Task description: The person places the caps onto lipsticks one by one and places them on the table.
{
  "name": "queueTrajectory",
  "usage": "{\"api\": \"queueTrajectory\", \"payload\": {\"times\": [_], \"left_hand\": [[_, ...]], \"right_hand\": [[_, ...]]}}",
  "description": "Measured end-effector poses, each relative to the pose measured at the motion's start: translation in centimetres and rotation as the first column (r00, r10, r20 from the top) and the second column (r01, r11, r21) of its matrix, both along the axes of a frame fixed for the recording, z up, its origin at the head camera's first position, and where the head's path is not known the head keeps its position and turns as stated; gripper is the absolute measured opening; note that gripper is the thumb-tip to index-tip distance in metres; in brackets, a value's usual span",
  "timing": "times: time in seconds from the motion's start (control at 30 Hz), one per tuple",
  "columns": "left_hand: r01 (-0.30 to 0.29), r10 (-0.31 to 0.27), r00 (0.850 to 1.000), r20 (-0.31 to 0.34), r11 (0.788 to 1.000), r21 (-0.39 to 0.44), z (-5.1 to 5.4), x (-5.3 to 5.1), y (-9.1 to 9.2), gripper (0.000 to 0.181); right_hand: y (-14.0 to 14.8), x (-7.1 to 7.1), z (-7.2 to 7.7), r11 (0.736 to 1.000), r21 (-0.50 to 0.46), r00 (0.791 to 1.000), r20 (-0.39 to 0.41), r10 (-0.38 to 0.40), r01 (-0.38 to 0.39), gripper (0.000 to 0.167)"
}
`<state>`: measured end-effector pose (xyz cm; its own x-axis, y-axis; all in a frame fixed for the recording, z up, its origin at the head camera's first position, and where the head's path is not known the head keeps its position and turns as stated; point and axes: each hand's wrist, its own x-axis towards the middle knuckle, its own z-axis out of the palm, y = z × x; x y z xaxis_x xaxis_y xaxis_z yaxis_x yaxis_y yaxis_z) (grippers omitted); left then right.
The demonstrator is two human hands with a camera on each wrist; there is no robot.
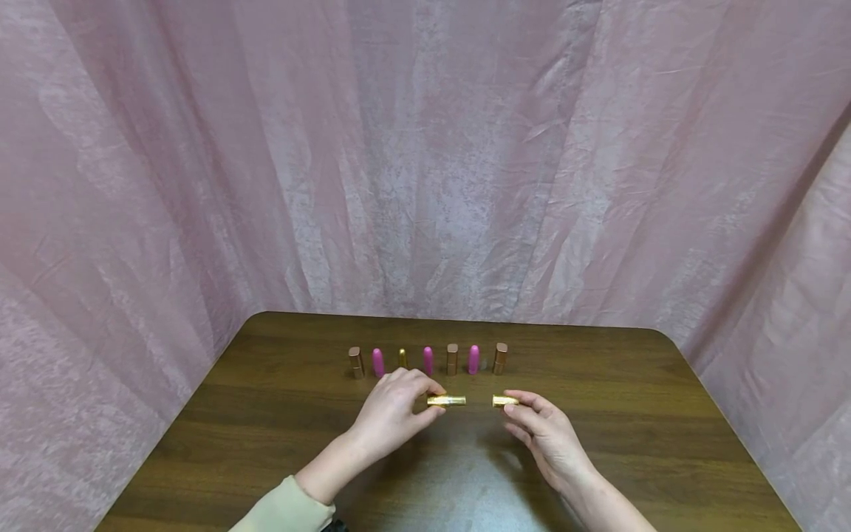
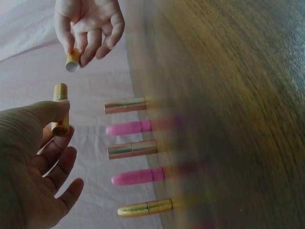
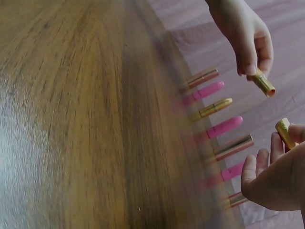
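Note:
A gold lipstick tube is parted into two pieces above the table. My left hand (image 1: 394, 408) pinches the base (image 1: 455, 401) between thumb and fingers, its bare end facing right. In my right hand (image 1: 548, 436) is the gold cap (image 1: 499, 401), gripped by thumb and fingertips, its end toward the base. A short gap separates the pieces. The left wrist view shows the cap's pale inside (image 2: 72, 67); in the right wrist view the narrower neck of the base (image 3: 269, 90) points at the cap. Whether any lipstick stands inside the base cannot be made out.
Behind the hands a row of upright lipsticks runs across the wooden table (image 1: 279, 414): rose-gold square ones (image 1: 500, 359), pink rounded ones (image 1: 473, 360) and a gold one (image 1: 402, 357), partly behind the left hand. A pink curtain (image 1: 425, 162) hangs beyond the table's back edge.

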<state>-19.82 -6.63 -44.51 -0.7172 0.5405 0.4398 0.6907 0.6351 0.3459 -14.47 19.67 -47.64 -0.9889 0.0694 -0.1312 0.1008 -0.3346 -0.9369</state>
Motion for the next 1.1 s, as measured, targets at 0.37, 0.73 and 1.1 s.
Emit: {"api": "queueTrajectory", "payload": {"times": [0.37,0.73,1.1], "left_hand": [[-0.003,0.004,1.000,0.013,0.999,-0.033,-0.1,0.2,0.9,0.018],[0.003,-0.001,0.999,0.040,0.999,-0.036,-0.1,0.4,1.0,0.017],[0.032,-0.032,0.999,0.013,0.999,-0.038,-0.1,0.6,1.5,0.018]], "right_hand": [[-1.4,-0.1,-0.2,0.998,0.028,0.999,-0.019,0.049,-0.049,0.035],[-2.1,-0.1,-0.2,0.996,0.024,0.996,-0.035,0.088,-0.087,0.026],[-2.8,0.1,0.0,0.989,0.046,0.988,-0.060,0.140,-0.137,0.033]]}}
